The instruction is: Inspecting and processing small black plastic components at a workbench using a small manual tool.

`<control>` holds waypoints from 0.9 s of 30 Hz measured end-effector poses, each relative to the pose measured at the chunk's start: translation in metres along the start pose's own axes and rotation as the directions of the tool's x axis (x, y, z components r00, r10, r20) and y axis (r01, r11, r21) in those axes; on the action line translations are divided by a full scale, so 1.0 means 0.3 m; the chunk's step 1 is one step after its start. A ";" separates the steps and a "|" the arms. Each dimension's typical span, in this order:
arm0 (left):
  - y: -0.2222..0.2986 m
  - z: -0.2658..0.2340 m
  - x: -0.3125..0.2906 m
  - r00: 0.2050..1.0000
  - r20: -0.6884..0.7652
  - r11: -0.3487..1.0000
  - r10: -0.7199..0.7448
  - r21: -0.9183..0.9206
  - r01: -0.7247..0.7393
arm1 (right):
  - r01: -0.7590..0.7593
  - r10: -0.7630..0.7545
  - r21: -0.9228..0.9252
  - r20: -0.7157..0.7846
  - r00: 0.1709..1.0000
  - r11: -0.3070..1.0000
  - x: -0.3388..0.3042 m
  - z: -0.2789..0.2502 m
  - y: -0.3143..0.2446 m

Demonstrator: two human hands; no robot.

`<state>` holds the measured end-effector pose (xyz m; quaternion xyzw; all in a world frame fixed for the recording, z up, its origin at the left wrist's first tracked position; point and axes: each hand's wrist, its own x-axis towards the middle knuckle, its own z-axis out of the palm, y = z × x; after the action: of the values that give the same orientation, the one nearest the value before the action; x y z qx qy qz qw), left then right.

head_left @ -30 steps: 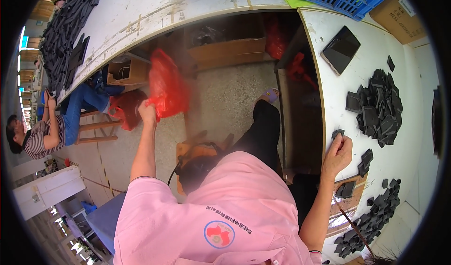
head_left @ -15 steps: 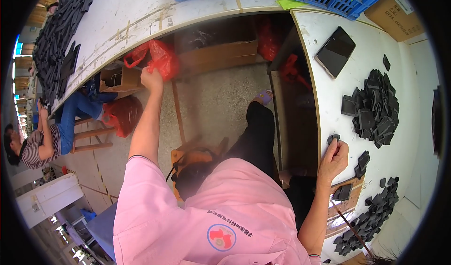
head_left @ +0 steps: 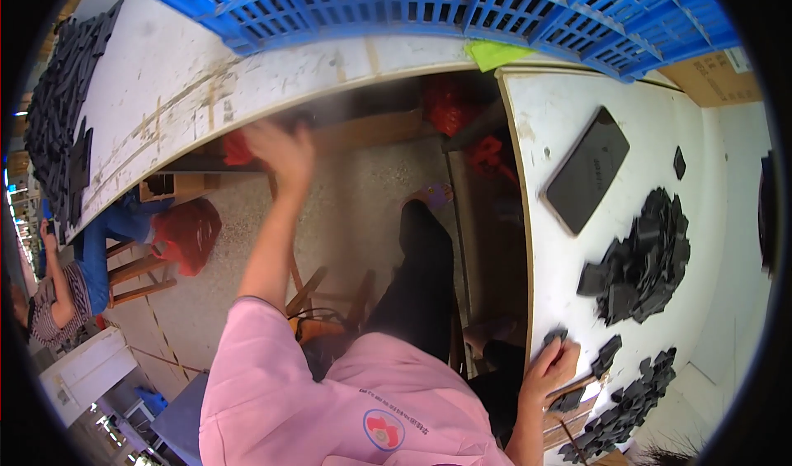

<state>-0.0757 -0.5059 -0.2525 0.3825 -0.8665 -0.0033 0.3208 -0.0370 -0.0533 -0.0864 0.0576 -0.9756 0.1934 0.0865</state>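
My left hand point(head_left: 285, 152) is smeared by motion under the table's edge, beside a red plastic bag point(head_left: 238, 147). Whether its fingers touch the bag I cannot tell. On the white table to the right, my right hand point(head_left: 554, 367) is closed, thumb and fingers pinching a small flat black piece point(head_left: 558, 333) near the front edge. Just beyond that hand lie a few loose black pieces point(head_left: 606, 354). Farther up the same table is a large heap of flat black pieces point(head_left: 643, 260), and a heap of smaller ones point(head_left: 631, 404) lies nearer me.
A dark phone point(head_left: 587, 169) lies on the right table. Blue plastic crates point(head_left: 429, 8) stand along the far edge, near a cardboard box point(head_left: 709, 78). Black strips point(head_left: 70, 94) are piled at far left. Another person point(head_left: 70, 288) sits at the left beside a red bag point(head_left: 188, 235).
My left hand, which was gripping the red bag, has shifted and is blurred now. My right hand keeps its pinch on the black piece. The whole view has tilted, showing more of the crates.
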 end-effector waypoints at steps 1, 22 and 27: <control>0.087 -0.012 -0.036 0.977 0.086 0.981 0.193 -0.034 -0.191 | -0.026 0.026 -0.011 0.024 0.999 1.000 0.003 -0.009 -0.007; 0.644 0.637 -0.112 0.791 0.546 0.757 0.275 -0.630 0.172 | -0.341 0.308 0.122 0.228 0.924 0.932 -0.061 -0.041 0.060; 0.634 0.531 -0.132 0.875 0.468 0.731 0.124 -0.640 0.238 | 0.080 -0.078 -0.059 0.029 0.997 0.995 0.035 -0.018 -0.021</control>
<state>-0.2707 -0.3832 -0.3532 0.2525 -0.8431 -0.4246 0.2124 -0.0455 -0.0578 -0.0770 0.0961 -0.9790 0.1598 0.0828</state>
